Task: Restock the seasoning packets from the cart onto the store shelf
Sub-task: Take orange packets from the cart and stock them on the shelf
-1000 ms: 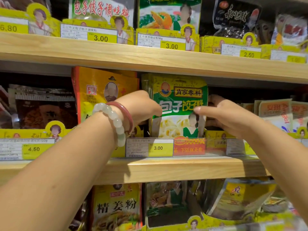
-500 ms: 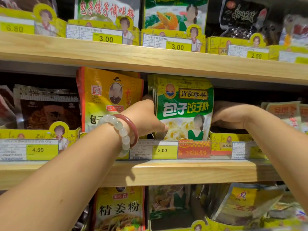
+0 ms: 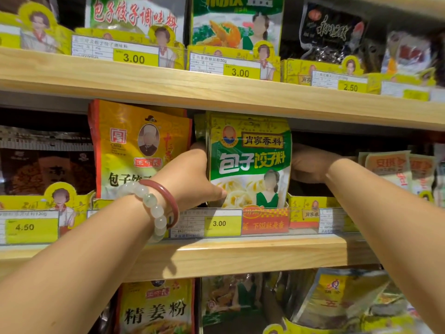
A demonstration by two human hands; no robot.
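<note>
A person's left hand point(image 3: 192, 179) and right hand point(image 3: 310, 165) are gripping the green seasoning packets point(image 3: 249, 162) by their sides, standing them at the middle shelf's point(image 3: 240, 256) front edge; uneven pressure is likely tipping the stack forward over the price rail.

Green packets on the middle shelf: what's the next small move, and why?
Probably ease both hands off. The green packets already stand upright behind the 3.00 tag, the left hand gripping one edge and the right hand at the other, so little seems left but letting go.
</note>
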